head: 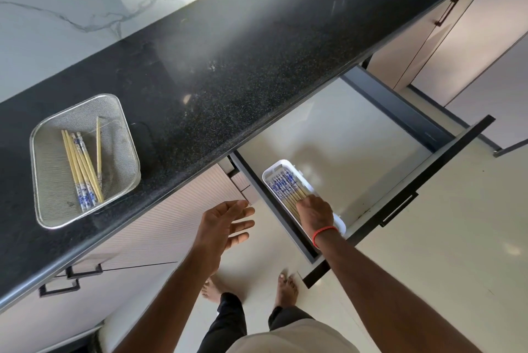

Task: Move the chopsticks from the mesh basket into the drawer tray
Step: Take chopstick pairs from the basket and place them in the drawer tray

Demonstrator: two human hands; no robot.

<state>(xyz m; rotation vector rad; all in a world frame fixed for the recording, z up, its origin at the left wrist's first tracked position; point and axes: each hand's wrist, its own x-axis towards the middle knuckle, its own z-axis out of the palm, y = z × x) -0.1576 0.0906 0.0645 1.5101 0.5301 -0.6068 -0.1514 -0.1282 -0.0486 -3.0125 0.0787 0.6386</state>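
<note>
Settling chopsticks (285, 187) into the drawer tray (278, 165).
Right hand (315, 214) pinched their ends; left hand (225, 225) hung spread beside the tray. Best laid parallel before releasing.

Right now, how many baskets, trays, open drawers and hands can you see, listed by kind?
Mesh basket: 1
White tray: 1
Open drawer: 1
Hands: 2, left hand and right hand
Total: 5

Right hand (314, 211) hides near ends of tray chopsticks (285, 185); grip unclear.
</note>
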